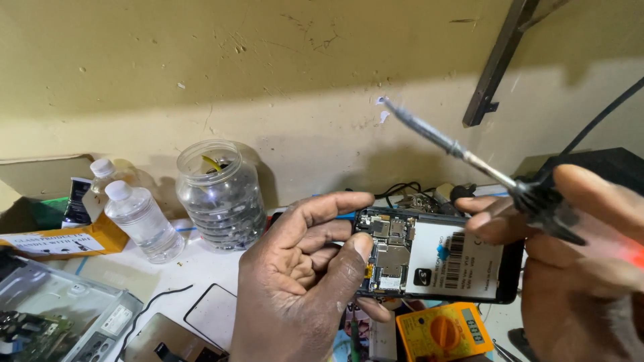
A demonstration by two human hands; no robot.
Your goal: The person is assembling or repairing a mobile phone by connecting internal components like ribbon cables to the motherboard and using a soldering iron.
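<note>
Phone [429, 258], back cover off and circuit board exposed, is held above the tabletop [194, 268], long axis running left-right, board end toward the left. It is pinched at that end by the left hand [302, 275], thumb on the board edge; left grip clenched on it. A soldering iron [456, 149] is gripped by the right hand [577, 255], tip raised up-left toward the wall, clear of the phone. Risk judged: the hot tip could be swung onto fingers or board parts, since the phone is unsupported. A jar [221, 194] and bottle [141, 218] are seen at left, a yellow meter [443, 333] below.
</note>
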